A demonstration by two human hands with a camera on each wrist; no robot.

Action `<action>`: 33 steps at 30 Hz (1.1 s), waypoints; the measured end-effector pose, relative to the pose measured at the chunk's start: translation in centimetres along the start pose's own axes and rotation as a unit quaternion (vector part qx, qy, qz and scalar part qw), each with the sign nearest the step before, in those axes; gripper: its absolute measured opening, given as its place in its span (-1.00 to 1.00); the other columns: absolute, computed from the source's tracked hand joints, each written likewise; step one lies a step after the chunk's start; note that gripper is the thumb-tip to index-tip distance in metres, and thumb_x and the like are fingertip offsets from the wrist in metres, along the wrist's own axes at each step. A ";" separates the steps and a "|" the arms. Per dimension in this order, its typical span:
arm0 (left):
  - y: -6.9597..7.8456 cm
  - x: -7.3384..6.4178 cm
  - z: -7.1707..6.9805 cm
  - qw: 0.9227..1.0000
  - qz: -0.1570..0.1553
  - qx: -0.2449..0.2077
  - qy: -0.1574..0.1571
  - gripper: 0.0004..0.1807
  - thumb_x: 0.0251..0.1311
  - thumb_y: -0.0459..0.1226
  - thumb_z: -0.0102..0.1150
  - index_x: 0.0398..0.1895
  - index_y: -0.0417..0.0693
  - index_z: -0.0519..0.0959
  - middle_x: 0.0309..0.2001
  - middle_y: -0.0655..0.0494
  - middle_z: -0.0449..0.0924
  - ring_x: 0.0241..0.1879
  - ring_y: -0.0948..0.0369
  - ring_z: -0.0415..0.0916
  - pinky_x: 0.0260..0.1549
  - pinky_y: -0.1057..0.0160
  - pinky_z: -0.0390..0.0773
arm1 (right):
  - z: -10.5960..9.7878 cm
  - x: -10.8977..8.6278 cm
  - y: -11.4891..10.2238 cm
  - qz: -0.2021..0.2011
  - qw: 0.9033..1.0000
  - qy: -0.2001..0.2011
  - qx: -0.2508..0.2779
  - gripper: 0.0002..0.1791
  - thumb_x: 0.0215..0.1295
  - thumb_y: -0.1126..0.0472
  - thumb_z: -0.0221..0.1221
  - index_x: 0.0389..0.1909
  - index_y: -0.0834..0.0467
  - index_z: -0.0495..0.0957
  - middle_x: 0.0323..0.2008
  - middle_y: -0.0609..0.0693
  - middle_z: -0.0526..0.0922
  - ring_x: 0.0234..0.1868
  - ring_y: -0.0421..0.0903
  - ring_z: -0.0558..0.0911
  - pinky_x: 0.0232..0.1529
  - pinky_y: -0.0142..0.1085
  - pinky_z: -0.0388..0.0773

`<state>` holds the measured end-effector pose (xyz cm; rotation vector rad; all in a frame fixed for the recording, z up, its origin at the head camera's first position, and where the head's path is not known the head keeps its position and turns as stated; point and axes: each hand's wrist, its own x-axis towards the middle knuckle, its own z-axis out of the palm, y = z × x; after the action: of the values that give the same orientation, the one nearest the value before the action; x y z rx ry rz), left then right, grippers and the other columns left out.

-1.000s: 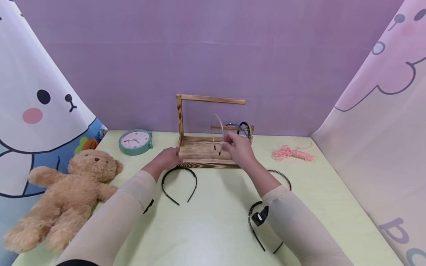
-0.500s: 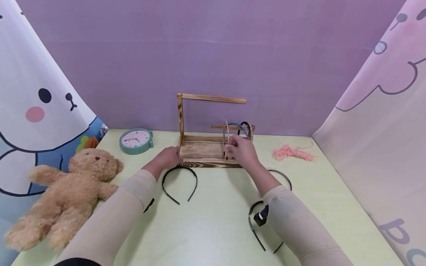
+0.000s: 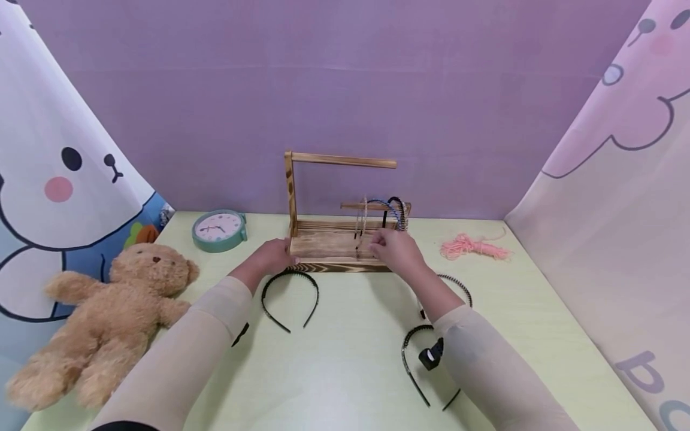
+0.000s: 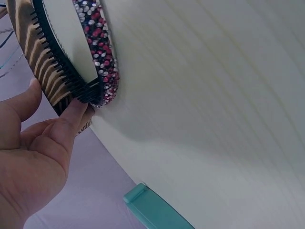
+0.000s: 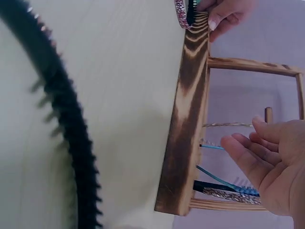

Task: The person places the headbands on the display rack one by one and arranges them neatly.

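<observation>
Your left hand [image 3: 272,256] grips the wooden stand [image 3: 323,244], mid-frame; your right hand [image 3: 398,248], fingers slightly parted, holds nothing beside the hung gold headband [image 3: 365,214]. Judged partway: several hang, at least three dark headbands [image 3: 304,275] lie loose, lower centre

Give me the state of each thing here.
Wooden rack: standing upright
Gold headband: over lower bar
Blue headband: over lower bar
Loose headbands: lying on table
Teddy bear: on its back
Clock: face up
Pink cord: loosely bundled
Left hand: gripping rack
Right hand: holding nothing
</observation>
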<state>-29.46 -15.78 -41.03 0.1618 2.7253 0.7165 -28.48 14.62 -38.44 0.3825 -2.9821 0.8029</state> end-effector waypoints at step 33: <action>-0.1 -0.1 0.1 1.000 -0.002 -0.007 -0.002 -0.22 0.46 -0.09 -0.01 0.56 -0.22 -0.05 0.48 -0.27 0.10 0.45 -0.20 0.07 0.40 -0.17 0.17 | -7.2 -7.3 15.1 0.120 0.966 -0.188 -0.132 -0.77 0.25 0.18 0.22 -0.52 0.23 0.52 -0.71 -0.03 0.49 -0.71 -0.16 0.46 -0.61 -0.33 0.42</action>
<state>-29.37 -15.85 -41.13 0.1552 2.7157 0.7324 -25.33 32.50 -40.24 0.1788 -3.4814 0.3605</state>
